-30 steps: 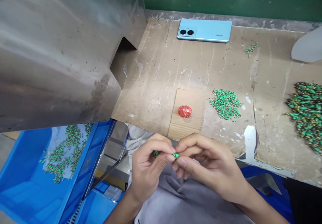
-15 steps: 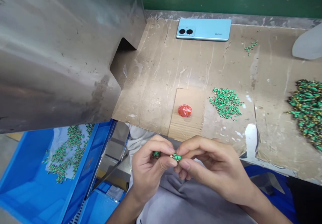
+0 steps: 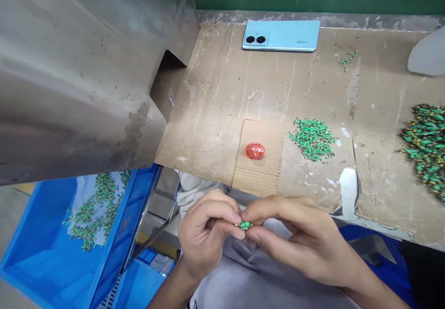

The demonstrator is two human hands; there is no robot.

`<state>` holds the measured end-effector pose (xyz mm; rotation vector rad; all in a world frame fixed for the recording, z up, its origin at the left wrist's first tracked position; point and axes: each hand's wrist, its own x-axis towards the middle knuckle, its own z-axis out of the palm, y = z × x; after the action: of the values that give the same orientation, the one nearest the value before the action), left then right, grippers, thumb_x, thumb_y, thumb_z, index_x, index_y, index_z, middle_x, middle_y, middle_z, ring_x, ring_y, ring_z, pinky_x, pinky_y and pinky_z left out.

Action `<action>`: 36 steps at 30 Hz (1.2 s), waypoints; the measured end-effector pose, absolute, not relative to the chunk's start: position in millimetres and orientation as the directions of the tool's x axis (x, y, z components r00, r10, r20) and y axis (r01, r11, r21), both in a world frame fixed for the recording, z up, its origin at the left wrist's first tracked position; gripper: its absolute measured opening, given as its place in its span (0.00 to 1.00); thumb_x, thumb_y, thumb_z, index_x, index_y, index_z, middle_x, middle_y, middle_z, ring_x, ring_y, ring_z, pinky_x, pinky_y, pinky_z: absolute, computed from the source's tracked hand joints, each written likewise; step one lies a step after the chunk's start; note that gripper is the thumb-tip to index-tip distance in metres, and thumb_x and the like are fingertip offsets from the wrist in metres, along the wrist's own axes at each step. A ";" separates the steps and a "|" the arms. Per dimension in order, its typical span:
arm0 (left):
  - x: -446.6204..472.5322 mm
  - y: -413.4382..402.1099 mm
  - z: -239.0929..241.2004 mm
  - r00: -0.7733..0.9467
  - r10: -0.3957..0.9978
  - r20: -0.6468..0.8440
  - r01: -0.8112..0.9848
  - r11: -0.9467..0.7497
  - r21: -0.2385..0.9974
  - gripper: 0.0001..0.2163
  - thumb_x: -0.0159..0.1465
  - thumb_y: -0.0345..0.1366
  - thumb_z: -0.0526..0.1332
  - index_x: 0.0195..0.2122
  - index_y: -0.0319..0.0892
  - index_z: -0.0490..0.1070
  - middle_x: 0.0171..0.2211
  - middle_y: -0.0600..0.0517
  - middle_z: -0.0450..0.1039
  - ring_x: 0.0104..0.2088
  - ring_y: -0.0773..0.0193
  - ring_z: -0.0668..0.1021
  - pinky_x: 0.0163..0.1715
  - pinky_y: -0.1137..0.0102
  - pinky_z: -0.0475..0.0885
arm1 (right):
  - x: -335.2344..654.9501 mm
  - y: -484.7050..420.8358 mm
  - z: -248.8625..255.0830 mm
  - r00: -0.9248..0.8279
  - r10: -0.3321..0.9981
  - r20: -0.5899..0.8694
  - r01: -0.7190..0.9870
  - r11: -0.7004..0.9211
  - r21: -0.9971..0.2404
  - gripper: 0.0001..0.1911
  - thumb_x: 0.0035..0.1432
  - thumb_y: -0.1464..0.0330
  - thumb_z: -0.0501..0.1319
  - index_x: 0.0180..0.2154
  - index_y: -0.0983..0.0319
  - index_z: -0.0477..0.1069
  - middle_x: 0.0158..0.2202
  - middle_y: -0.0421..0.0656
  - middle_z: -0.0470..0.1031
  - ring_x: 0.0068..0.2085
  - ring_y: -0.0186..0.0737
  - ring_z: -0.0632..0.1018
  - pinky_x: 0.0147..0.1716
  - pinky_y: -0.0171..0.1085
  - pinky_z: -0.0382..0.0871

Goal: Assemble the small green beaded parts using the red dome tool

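My left hand (image 3: 205,235) and my right hand (image 3: 299,239) meet over my lap, just below the bench's front edge. Between their thumbs and forefingers they pinch one small green part (image 3: 245,225). On the cardboard-covered bench (image 3: 215,114) above them lies a small red disc (image 3: 255,150). To its right is a small pile of green parts (image 3: 313,140). A larger pile of green and yellow parts (image 3: 426,149) lies at the right edge.
A big metal chute (image 3: 79,72) fills the left side. Below it stands a blue bin (image 3: 45,253) with several green parts (image 3: 93,207) in it. A light blue phone (image 3: 281,35) lies face down at the bench's back. A few loose green parts (image 3: 347,59) lie at the back right.
Both hands have dropped slightly lower in view and stayed together on the green part. The green bits seen inside my left hand's curl are now hidden.
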<state>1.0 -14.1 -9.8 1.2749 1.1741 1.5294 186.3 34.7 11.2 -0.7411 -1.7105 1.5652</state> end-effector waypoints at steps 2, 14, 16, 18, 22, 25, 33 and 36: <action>2.1 -14.7 -9.3 -0.166 0.957 0.240 -0.027 -0.247 0.969 0.09 0.68 0.39 0.74 0.35 0.41 0.79 0.29 0.53 0.79 0.29 0.67 0.81 0.32 0.74 0.76 | 186.4 34.9 11.5 -0.593 0.795 0.127 -0.029 0.137 -0.990 0.07 0.70 0.75 0.67 0.47 0.59 0.77 0.34 0.37 0.85 0.32 0.30 0.84 0.36 0.25 0.78; -3.7 -22.9 12.1 -0.042 0.999 0.026 0.128 -0.020 0.992 0.04 0.71 0.34 0.70 0.46 0.46 0.82 0.34 0.53 0.79 0.25 0.70 0.74 0.26 0.75 0.71 | 187.5 35.0 -9.9 -0.550 0.668 0.501 0.018 0.610 -0.793 0.08 0.75 0.78 0.58 0.48 0.64 0.74 0.39 0.49 0.83 0.36 0.39 0.80 0.35 0.38 0.78; -2.9 -24.7 16.2 -0.044 0.999 0.022 0.156 -0.015 0.988 0.06 0.70 0.32 0.69 0.47 0.47 0.81 0.34 0.54 0.79 0.24 0.71 0.74 0.26 0.76 0.71 | 188.8 34.0 -10.6 -0.548 0.666 0.506 0.049 0.630 -0.775 0.08 0.75 0.78 0.57 0.46 0.63 0.74 0.39 0.47 0.83 0.35 0.37 0.79 0.34 0.37 0.76; -1.1 -25.7 19.7 -0.054 0.998 0.033 0.182 -0.023 0.983 0.07 0.69 0.29 0.68 0.46 0.47 0.81 0.33 0.54 0.79 0.24 0.71 0.74 0.25 0.76 0.71 | 189.9 32.5 -10.9 -0.544 0.669 0.506 0.057 0.631 -0.774 0.09 0.75 0.78 0.57 0.45 0.62 0.74 0.39 0.45 0.84 0.35 0.36 0.80 0.34 0.37 0.76; 2.9 -25.4 23.2 -0.071 0.995 0.065 0.222 -0.047 0.974 0.08 0.67 0.27 0.67 0.44 0.46 0.80 0.31 0.55 0.79 0.22 0.72 0.74 0.23 0.76 0.70 | 191.5 32.5 -11.6 -0.556 0.663 0.502 0.033 0.621 -0.783 0.10 0.72 0.79 0.58 0.47 0.61 0.75 0.41 0.47 0.84 0.37 0.39 0.82 0.35 0.38 0.78; 5.0 -24.4 22.7 -0.083 0.993 0.083 0.251 -0.060 0.966 0.07 0.67 0.26 0.67 0.43 0.46 0.79 0.30 0.56 0.79 0.21 0.72 0.74 0.22 0.77 0.70 | 191.0 34.5 -12.1 -0.588 0.640 0.494 0.002 0.612 -0.791 0.14 0.68 0.80 0.60 0.50 0.60 0.74 0.42 0.49 0.84 0.37 0.41 0.83 0.35 0.40 0.80; 4.5 -21.3 24.5 -0.109 0.985 0.137 0.329 -0.095 0.939 0.08 0.64 0.24 0.66 0.39 0.45 0.78 0.28 0.57 0.79 0.22 0.73 0.76 0.23 0.79 0.70 | 184.7 28.6 -11.2 -0.541 0.761 0.356 -0.022 0.411 -0.911 0.13 0.70 0.76 0.64 0.53 0.57 0.72 0.36 0.43 0.83 0.34 0.40 0.83 0.35 0.38 0.82; 4.6 -18.1 25.5 -0.131 0.986 0.107 0.323 -0.060 0.944 0.08 0.62 0.23 0.65 0.36 0.45 0.78 0.26 0.58 0.79 0.20 0.73 0.74 0.21 0.79 0.69 | 183.0 28.8 -8.1 -0.523 0.787 0.328 -0.026 0.370 -0.929 0.12 0.69 0.77 0.64 0.50 0.58 0.73 0.35 0.42 0.82 0.35 0.39 0.84 0.36 0.35 0.81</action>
<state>4.6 -18.1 25.5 1.4400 1.5204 1.2129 183.0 28.8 -8.1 -0.6665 -1.8097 1.2463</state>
